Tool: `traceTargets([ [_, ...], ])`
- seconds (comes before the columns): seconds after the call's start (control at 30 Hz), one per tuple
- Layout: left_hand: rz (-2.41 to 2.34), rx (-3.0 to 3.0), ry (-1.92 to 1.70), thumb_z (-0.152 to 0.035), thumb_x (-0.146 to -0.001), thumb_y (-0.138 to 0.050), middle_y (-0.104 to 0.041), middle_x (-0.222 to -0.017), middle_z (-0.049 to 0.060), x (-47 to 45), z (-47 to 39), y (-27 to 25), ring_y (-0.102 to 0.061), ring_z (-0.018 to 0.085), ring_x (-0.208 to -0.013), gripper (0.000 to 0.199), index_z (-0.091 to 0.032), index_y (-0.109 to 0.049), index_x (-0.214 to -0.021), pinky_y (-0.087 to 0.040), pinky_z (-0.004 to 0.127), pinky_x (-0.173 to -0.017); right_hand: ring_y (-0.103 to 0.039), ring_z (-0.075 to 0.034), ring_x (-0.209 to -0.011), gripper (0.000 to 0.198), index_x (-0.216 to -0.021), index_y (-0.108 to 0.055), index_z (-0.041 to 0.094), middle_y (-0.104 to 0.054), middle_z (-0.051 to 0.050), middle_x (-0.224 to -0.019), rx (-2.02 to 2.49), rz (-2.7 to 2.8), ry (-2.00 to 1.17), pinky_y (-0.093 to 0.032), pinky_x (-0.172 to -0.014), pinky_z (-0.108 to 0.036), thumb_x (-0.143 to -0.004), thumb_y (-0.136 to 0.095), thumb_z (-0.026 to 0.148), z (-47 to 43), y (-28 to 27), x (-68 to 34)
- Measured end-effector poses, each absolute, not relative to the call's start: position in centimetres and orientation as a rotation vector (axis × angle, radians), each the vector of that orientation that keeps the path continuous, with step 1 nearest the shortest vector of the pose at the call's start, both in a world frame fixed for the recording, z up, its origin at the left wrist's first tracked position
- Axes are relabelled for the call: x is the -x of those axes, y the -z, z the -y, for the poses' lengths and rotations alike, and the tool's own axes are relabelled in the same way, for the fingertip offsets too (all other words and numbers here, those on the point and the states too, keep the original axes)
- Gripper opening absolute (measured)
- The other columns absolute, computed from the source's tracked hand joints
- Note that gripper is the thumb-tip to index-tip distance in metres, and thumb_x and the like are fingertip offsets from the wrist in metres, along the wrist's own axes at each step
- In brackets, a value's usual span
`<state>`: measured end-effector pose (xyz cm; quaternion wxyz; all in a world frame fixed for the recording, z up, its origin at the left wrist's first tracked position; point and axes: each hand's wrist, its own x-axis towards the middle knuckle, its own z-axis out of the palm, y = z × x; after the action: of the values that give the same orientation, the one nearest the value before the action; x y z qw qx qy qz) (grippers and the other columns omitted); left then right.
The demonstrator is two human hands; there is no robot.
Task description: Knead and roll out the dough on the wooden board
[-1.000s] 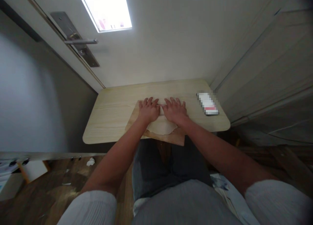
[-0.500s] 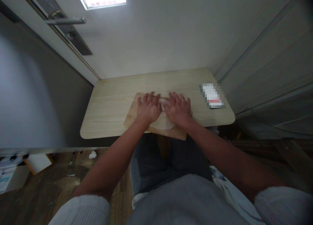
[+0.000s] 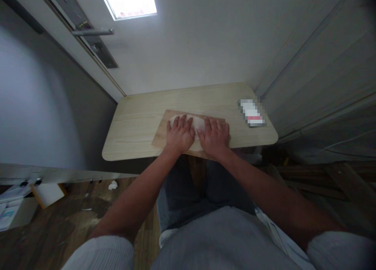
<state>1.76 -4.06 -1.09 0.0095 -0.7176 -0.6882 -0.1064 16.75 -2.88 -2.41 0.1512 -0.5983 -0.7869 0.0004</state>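
A thin, pale, rounded sheet that looks like dough [image 3: 199, 123] lies on a wooden board [image 3: 159, 137]. My left hand [image 3: 180, 136] rests palm down on its left part, fingers stretched toward the far edge. My right hand [image 3: 216, 137] lies flat on the right part, its thumb pointing inward near the left thumb. Both hands are open and cover much of the sheet. Whether anything lies beneath the palms cannot be seen. The board's front edge sits at or slightly past the tabletop's front edge.
The board stands on a small, light wood table [image 3: 129, 125] with rounded corners, against a white door with a metal handle [image 3: 94, 32]. A blurred-out phone-like object [image 3: 252, 113] lies at the table's right end. Crumpled white paper [image 3: 112, 185] is on the floor at left.
More of the pale sheet now shows beyond my fingers at the far side, and less at the near side. The board's front right corner overhangs less visibly. The view has shifted slightly.
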Motion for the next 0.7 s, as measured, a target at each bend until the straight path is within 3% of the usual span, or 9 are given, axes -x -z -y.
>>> traceTargets([
  [0.7, 1.991, 2.287, 0.515, -0.043, -0.101, -0.031, -0.045, -0.154, 0.004, -1.8, 7.5, 1.9, -0.033, 0.027, -0.144, 0.048, -0.027, -0.048, -0.144, -0.019, 0.05, -0.118, -0.027, -0.035, -0.144, 0.067, -0.151, -0.035, 0.004, -0.038, -0.021, -0.154, 1.507, 2.218, 0.006, -0.014, -0.115, -0.057, -0.1, -0.036, 0.048, 7.8, 4.3, -18.0],
])
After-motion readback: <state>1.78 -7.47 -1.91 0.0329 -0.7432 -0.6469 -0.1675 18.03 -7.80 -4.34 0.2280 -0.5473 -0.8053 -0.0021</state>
